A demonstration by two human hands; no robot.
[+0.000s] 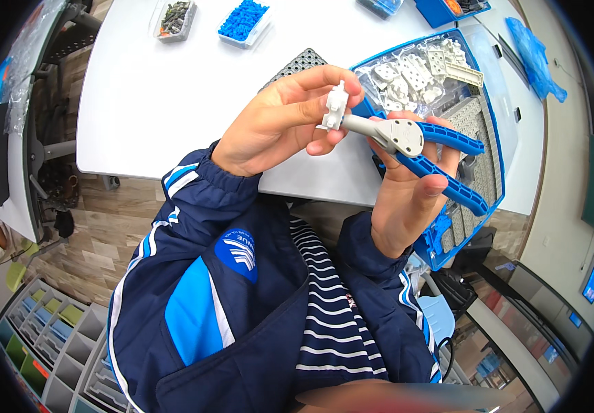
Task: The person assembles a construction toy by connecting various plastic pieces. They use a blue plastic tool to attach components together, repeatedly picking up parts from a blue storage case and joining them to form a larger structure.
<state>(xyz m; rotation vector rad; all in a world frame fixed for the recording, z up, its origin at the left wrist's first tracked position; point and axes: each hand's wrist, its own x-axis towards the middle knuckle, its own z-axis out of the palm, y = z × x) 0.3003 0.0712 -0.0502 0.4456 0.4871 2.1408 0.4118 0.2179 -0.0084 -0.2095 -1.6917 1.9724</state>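
My left hand [276, 127] is closed on a small white plastic building piece [336, 107], pinched between thumb and fingers above the table's near edge. In my right hand [407, 199] lies a pair of plastic pliers [404, 138] with a grey head and two blue handles. The handles are spread apart, with fingers behind them and the thumb by the lower one. The pliers' narrow grey nose points left and meets the white piece; whether it grips it I cannot tell.
On the white table [139, 117], a blue-rimmed tray [496, 172] of white and grey pieces stands at the right. A dark perforated plate [300, 65] lies behind my left hand. Small boxes hold blue pieces [243, 20] and dark pieces [175, 18]. A blue plastic bag [534, 58] lies far right.
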